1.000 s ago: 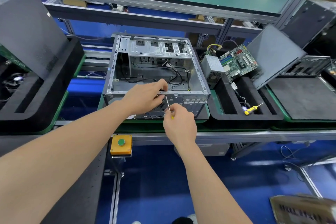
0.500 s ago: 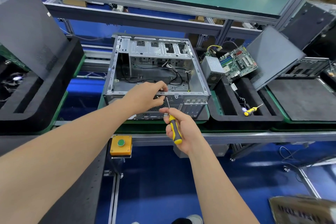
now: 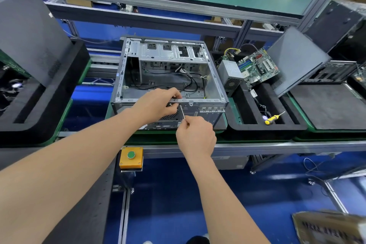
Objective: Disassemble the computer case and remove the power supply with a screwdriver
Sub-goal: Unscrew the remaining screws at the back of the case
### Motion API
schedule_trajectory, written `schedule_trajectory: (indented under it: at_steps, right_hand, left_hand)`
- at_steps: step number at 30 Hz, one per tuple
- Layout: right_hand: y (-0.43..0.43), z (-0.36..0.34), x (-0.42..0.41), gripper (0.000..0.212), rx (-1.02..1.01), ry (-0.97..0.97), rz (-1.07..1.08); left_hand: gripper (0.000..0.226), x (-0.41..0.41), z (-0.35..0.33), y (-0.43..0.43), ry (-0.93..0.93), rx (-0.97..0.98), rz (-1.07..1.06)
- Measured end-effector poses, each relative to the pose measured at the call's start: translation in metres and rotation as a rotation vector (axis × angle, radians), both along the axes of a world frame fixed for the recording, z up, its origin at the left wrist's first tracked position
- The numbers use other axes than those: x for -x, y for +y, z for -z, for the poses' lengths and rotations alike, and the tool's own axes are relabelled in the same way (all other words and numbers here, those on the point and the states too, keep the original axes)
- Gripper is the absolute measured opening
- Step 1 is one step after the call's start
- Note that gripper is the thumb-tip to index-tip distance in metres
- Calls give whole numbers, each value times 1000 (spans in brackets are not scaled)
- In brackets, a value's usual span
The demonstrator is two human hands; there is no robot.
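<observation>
While the right hand (image 3: 195,134), low centre, curls round a screwdriver (image 3: 182,113) whose shaft tilts up to the near wall of the case (image 3: 164,79), left hand (image 3: 156,105) gripping its top rail mid-frame, power supply (image 3: 230,74) lying right of it in a tray (image 3: 267,127), beside a board (image 3: 257,67)

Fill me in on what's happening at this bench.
A person is taking apart an open computer case. The left hand holds the case's near top rail, while the right hand holds a screwdriver with its tip up at the rear panel just under that rail. A power supply and circuit board sit at the foam tray to the right, which also holds a spare yellow screwdriver.
</observation>
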State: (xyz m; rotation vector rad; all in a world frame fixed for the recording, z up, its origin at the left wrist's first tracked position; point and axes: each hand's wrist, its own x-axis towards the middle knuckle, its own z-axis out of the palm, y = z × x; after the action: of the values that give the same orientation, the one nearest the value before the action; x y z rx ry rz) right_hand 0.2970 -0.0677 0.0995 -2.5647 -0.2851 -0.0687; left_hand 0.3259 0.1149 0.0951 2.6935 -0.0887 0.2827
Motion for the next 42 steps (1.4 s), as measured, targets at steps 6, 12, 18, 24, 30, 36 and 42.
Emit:
schedule_trajectory:
  at_steps: [6,12,18,24,30,36,42]
  right_hand:
    - [-12,-8,-19,33,-835,857,90]
    - [-22,-3,-19,21,-1310,1244,-112]
    - [-13,4,-14,23,-1691,1408,-65]
    - [-10,-6,-11,25,-463,492,-128]
    - [8,1,0,17,103,8,-30]
    - [-4,-2,-22,37,-591,697,-23]
    - [-19,7,-20,24,-1370,1298,-122]
  left_hand:
    - [22,0,-2,0,19,14,6]
    - [24,0,-3,-1,6,55,-5]
    - [24,2,-6,-3,7,62,-22]
    - [26,3,-8,-5,21,44,-33]
    - [23,5,-10,-6,3,21,-37]
    - [26,5,-11,-7,2,29,-47]
    - [27,5,-10,-6,-15,24,-46]
